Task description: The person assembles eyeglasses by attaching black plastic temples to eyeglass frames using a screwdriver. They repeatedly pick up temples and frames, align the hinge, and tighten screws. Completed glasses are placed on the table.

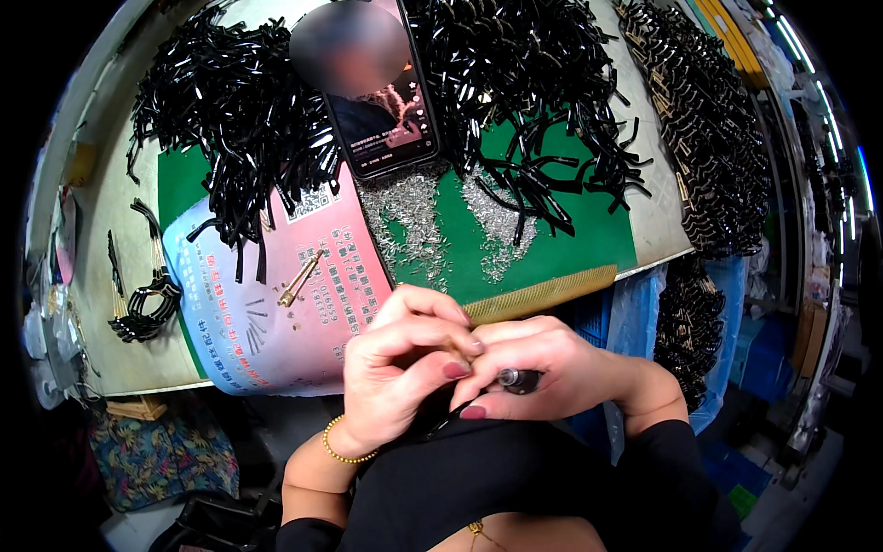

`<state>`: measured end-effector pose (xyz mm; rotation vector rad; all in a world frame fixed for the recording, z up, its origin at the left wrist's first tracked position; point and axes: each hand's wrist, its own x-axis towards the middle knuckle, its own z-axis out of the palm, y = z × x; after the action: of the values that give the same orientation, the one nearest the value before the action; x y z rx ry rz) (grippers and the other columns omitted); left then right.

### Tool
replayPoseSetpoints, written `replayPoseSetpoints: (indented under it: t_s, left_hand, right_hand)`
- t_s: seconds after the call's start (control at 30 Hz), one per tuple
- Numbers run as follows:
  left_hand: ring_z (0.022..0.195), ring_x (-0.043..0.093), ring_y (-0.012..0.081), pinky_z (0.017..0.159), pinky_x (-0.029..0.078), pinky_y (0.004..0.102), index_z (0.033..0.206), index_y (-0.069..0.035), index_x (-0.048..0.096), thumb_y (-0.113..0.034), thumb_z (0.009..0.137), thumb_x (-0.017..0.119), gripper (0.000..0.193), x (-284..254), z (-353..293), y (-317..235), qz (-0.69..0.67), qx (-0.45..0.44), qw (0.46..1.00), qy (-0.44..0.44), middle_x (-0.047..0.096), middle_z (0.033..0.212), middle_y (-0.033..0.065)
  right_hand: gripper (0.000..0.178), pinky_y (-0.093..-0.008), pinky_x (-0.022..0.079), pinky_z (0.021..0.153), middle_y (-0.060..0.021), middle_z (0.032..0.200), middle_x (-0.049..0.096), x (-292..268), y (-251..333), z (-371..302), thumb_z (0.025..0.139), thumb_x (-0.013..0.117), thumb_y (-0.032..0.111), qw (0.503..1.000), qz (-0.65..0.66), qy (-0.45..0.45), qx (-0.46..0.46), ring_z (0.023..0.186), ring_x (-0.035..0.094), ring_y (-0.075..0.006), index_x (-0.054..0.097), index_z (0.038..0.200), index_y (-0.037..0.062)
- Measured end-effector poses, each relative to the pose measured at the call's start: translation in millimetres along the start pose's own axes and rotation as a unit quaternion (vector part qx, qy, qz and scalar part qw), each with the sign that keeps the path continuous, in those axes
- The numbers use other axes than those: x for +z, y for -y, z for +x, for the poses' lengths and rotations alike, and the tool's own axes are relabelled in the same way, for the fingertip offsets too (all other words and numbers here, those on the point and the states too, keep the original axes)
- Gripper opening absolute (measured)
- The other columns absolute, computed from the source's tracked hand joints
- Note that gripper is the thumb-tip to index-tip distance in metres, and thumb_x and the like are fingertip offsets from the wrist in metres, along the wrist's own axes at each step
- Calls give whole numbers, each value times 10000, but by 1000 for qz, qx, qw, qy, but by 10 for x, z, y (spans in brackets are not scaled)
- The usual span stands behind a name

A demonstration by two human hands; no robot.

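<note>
My two hands meet in front of my body, just past the table's near edge. My left hand [395,363], with a beaded gold bracelet at the wrist, has thumb and fingers pinched together. My right hand [538,368] is closed round a dark-handled screwdriver [520,380], its handle end turned up; the tip is hidden. A thin glossy black strip [446,423], like an eyeglass temple, shows below the joined fingers. My fingers hide most of what they pinch. Beyond them lie two heaps of tiny silver screws [405,225] on a green mat [589,235].
Black eyeglass temples [248,120] lie in big tangled piles at the back, with more stacked [708,138] at the right. A phone [386,120] stands between the piles. A pink-and-blue printed sheet [303,340] carries small gold parts [299,281]. A blue-lined container [731,340] of temples stands right.
</note>
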<state>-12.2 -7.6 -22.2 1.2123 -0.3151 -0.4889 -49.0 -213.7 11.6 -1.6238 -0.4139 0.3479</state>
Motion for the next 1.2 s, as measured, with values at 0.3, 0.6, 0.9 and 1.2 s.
replayPoseSetpoints:
  t_s: [0.3, 0.6, 0.9, 1.2]
  left_hand:
    - [586, 510, 55, 568, 426, 226, 1119, -6, 581, -136, 1087, 487, 164, -59, -63, -1, 131, -93, 986, 33, 605, 728, 7]
    - [596, 521, 58, 569, 441, 223, 1268, -13, 669, 17, 1007, 563, 284, -106, -93, -24, 146, -79, 985, 39, 711, 877, 37]
    - [628, 605, 225, 569, 491, 338, 917, -71, 674, 23, 752, 717, 195, -151, -40, -104, 468, 155, 858, 143, 681, 802, 47]
    - [619, 629, 178, 618, 520, 287, 1321, -61, 631, 61, 940, 584, 402, -231, -142, 30, 358, 7, 932, 55, 678, 797, 92]
  right_hand:
    - [98, -236, 460, 609, -35, 803, 677, -239, 117, -70, 888, 740, 31, 974, -144, -131, 120, 684, 600, -76, 700, 964, -17]
    - [136, -318, 500, 586, -117, 785, 677, -217, 164, 26, 899, 732, 121, 971, -179, -104, 121, 679, 673, -249, 657, 913, 8]
    - [157, -368, 525, 620, -66, 811, 677, -228, 256, -36, 833, 759, 125, 944, -329, 32, 23, 751, 685, -276, 634, 919, 83]
    - [308, -426, 539, 734, -136, 1026, 569, -526, 177, -264, 957, 652, 250, 875, -439, -34, 201, 881, 663, -323, 565, 1200, 82]
